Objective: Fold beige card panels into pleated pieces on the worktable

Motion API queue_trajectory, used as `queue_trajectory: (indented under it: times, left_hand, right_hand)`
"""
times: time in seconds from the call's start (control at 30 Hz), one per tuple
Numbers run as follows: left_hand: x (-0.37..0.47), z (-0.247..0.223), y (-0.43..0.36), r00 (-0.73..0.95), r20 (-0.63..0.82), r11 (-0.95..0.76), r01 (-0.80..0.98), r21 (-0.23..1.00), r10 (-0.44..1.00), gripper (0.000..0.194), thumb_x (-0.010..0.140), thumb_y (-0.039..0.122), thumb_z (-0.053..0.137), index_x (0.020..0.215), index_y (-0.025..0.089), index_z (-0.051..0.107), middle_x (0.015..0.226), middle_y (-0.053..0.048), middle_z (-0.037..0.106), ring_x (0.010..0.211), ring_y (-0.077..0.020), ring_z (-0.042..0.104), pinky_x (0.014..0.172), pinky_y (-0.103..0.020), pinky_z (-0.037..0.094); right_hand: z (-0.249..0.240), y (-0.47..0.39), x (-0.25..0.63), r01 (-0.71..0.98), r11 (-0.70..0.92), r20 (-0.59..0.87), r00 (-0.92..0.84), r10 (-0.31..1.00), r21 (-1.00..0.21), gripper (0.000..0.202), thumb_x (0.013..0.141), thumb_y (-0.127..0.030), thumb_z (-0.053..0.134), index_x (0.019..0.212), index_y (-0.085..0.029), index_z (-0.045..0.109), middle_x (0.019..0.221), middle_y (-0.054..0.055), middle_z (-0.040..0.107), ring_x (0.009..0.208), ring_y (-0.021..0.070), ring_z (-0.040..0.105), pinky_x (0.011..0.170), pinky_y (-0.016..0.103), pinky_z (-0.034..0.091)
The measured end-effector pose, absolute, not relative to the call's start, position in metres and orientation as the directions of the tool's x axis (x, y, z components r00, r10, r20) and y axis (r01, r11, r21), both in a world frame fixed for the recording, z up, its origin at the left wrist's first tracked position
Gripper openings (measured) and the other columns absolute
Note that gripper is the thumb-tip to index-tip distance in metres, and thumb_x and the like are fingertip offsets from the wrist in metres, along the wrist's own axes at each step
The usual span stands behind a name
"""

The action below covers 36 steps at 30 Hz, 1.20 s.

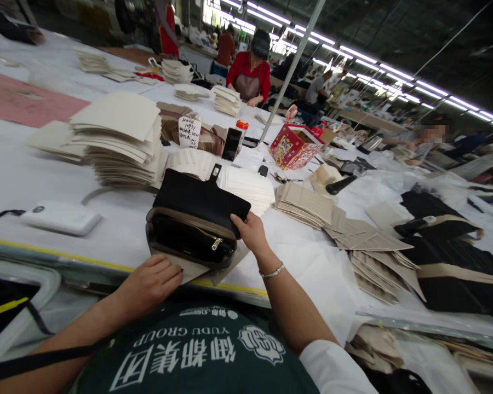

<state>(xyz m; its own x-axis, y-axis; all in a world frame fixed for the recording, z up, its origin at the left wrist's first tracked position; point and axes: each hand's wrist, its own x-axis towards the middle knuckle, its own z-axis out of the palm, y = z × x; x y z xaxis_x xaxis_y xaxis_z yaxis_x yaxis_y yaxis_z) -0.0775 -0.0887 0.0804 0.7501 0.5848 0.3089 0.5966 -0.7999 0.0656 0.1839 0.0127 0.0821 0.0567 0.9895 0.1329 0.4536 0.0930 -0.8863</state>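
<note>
A black handbag [201, 202] with a brown-grey edge stands at the table's front edge, its flap raised away from me. Inside its dark opening shows a gold zipper pull [216, 243]. My right hand [250, 231], with a bracelet on the wrist, grips the bag's right side by the flap, thumb on the black surface. Low at the bag's front left, my left hand [158, 280] has its fingers curled together on a beige sheet [191, 268] that sticks out beneath the bag. The fingertips of that hand are partly hidden.
Tall stacks of beige card pieces [115, 137] stand left, with more piles [304, 203] right. A white power bank [61, 217], a phone [231, 144], a red patterned box [293, 146] and black bag pieces [456, 262] lie around. A metal pole [291, 71] rises behind; a co-worker [250, 71] stands across the table.
</note>
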Motion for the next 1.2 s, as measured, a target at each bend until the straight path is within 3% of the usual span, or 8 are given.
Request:
queue_trajectory:
  times: [0.27, 0.43, 0.53, 0.6, 0.7, 0.9, 1.03, 1.2]
  left_hand:
    - [-0.078, 0.101, -0.077, 0.731, 0.173, -0.751, 0.637, 0.175, 0.660, 0.029, 0.092, 0.027, 0.036, 0.102, 0.019, 0.063, 0.100, -0.006, 0.068, 0.088, -0.0162, 0.062, 0.081, -0.028, 0.047]
    - [-0.060, 0.122, -0.035, 0.531, -0.262, -0.526, 0.845, 0.093, 0.806, 0.051, 0.082, 0.015, 0.049, 0.132, 0.019, 0.044, 0.140, -0.013, 0.044, 0.096, -0.0230, 0.064, 0.079, -0.033, 0.051]
    - [-0.041, 0.128, -0.011, 0.476, -0.477, -0.540, 0.841, 0.003, 0.739, 0.075, 0.067, 0.010, 0.063, 0.137, 0.020, 0.037, 0.131, -0.016, 0.051, 0.086, -0.0277, 0.066, 0.071, -0.036, 0.053]
    - [-0.031, 0.124, -0.002, 0.459, -0.532, -0.554, 0.832, -0.024, 0.712, 0.065, 0.069, 0.009, 0.061, 0.131, 0.018, 0.046, 0.115, -0.016, 0.060, 0.080, -0.0278, 0.067, 0.066, -0.037, 0.052]
    - [-0.024, 0.113, 0.000, 0.452, -0.514, -0.551, 0.833, -0.050, 0.729, 0.035, 0.077, 0.008, 0.049, 0.110, 0.012, 0.062, 0.097, -0.017, 0.063, 0.071, -0.0249, 0.066, 0.061, -0.036, 0.051]
    - [-0.037, 0.113, -0.003, 0.687, -0.315, -0.736, 0.674, -0.059, 0.654, 0.022, 0.076, 0.005, 0.050, 0.071, 0.015, 0.069, 0.093, -0.015, 0.065, 0.091, -0.0280, 0.058, 0.074, -0.040, 0.045]
    - [-0.057, 0.114, -0.002, 0.757, -0.199, -0.776, 0.630, -0.030, 0.623, 0.020, 0.079, 0.009, 0.050, 0.080, 0.019, 0.068, 0.117, -0.011, 0.060, 0.111, -0.0257, 0.050, 0.097, -0.042, 0.034]
    - [-0.063, 0.106, -0.009, 0.729, -0.313, -0.730, 0.669, 0.140, 0.608, 0.034, 0.069, 0.013, 0.059, 0.103, 0.015, 0.061, 0.108, -0.011, 0.064, 0.099, -0.0242, 0.058, 0.088, -0.036, 0.041]
  right_hand:
    - [0.076, 0.015, 0.186, 0.432, 0.095, 0.137, 0.067, 0.988, -0.897, 0.031, 0.078, -0.045, 0.058, 0.089, -0.016, 0.065, 0.081, 0.004, 0.069, 0.073, 0.0193, 0.062, 0.066, 0.029, 0.048]
    - [0.079, 0.011, 0.185, 0.451, 0.122, 0.168, 0.063, 0.984, -0.884, 0.030, 0.080, -0.045, 0.057, 0.092, -0.018, 0.064, 0.083, 0.004, 0.069, 0.074, 0.0200, 0.062, 0.068, 0.030, 0.048]
    - [0.079, 0.005, 0.185, 0.479, 0.136, 0.189, 0.064, 0.980, -0.867, 0.029, 0.081, -0.044, 0.055, 0.093, -0.019, 0.064, 0.084, 0.004, 0.069, 0.076, 0.0204, 0.062, 0.068, 0.031, 0.048]
    - [0.079, 0.002, 0.187, 0.502, 0.146, 0.198, 0.052, 0.979, -0.852, 0.029, 0.082, -0.044, 0.055, 0.092, -0.019, 0.064, 0.083, 0.004, 0.069, 0.075, 0.0202, 0.062, 0.067, 0.030, 0.048]
    - [0.081, -0.003, 0.189, 0.541, 0.153, 0.197, 0.022, 0.980, -0.827, 0.028, 0.083, -0.045, 0.053, 0.090, -0.020, 0.064, 0.079, 0.003, 0.068, 0.071, 0.0196, 0.061, 0.064, 0.029, 0.046]
    - [0.088, -0.007, 0.191, 0.601, 0.150, 0.185, -0.003, 0.983, -0.785, 0.028, 0.085, -0.046, 0.050, 0.083, -0.020, 0.061, 0.066, 0.001, 0.063, 0.060, 0.0168, 0.057, 0.055, 0.026, 0.042]
    - [0.091, -0.011, 0.191, 0.645, 0.176, 0.220, -0.012, 0.975, -0.743, 0.027, 0.085, -0.044, 0.049, 0.081, -0.020, 0.061, 0.062, 0.000, 0.060, 0.057, 0.0152, 0.054, 0.054, 0.025, 0.040]
    - [0.090, -0.016, 0.188, 0.623, 0.201, 0.250, -0.010, 0.968, -0.756, 0.025, 0.086, -0.043, 0.049, 0.084, -0.020, 0.061, 0.063, -0.001, 0.060, 0.056, 0.0140, 0.053, 0.056, 0.024, 0.040]
